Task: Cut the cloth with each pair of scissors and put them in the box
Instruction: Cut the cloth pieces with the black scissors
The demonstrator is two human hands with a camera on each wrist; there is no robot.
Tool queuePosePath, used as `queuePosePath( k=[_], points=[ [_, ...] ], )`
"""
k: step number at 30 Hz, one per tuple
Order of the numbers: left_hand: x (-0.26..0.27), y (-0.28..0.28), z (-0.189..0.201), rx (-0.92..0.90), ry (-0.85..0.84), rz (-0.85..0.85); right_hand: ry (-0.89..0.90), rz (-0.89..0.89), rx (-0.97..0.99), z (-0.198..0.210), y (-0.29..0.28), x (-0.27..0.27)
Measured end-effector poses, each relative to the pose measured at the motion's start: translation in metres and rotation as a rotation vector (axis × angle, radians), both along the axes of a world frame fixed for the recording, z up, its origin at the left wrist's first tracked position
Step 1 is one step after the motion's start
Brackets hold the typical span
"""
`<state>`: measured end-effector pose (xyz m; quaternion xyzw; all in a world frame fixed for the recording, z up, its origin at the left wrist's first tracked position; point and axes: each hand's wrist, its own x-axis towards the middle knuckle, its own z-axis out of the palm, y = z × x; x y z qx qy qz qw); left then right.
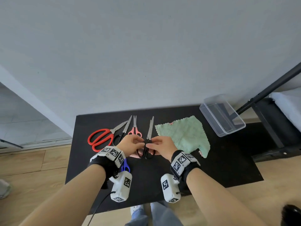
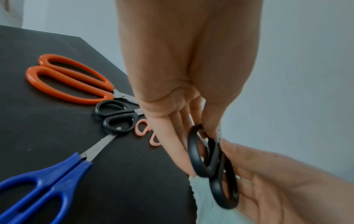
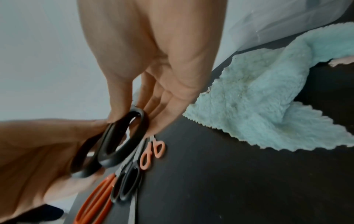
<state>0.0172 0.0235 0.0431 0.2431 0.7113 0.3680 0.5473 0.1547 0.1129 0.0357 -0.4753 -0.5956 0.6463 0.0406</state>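
Both hands met on the black-handled scissors [image 1: 147, 146] at table centre: left hand [image 1: 132, 145] pinching one handle loop, right hand [image 1: 161, 147] pinching the other. Blades closed, long axis pointing away toward the far wall. Green cloth [image 1: 184, 134] lay just right of the blades, so the right hand was the nearer one to it; clear box [image 1: 222, 115] stood empty at the far right corner. Finger contacts inside the loops were blurred in both wrist views. Blue scissors [image 2: 44, 186] were mostly hidden under the left wrist in the head view.
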Motion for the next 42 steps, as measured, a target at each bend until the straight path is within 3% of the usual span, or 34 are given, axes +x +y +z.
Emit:
queuePosePath(
  k=[7, 12, 21, 27, 33, 37, 42],
  points=[
    [0.001, 0.008, 0.037, 0.04, -0.059, -0.023, 0.129, 0.014, -0.05, 0.035, 0.023, 0.014],
    [0.002, 0.012, 0.054, 0.065, -0.029, -0.07, 0.157, 0.157, 0.017, 0.056, 0.039, 0.019],
    [-0.022, 0.015, 0.069, 0.071, 0.255, -0.137, 0.068, 0.28, 0.127, 0.064, 0.066, 0.032],
    [-0.021, 0.027, 0.069, 0.096, 0.314, 0.007, 0.129, 0.211, 0.092, 0.061, 0.068, 0.029],
    [-0.013, 0.035, 0.068, 0.027, 0.034, 0.276, 0.198, 0.101, 0.043, 0.061, 0.074, 0.026],
    [-0.005, 0.035, 0.071, -0.066, -0.139, 0.267, 0.238, 0.059, 0.035, 0.062, 0.076, 0.024],
    [0.009, 0.045, 0.071, 0.162, -0.315, 0.503, 0.286, 0.045, -0.017, 0.063, 0.075, 0.019]
  ],
)
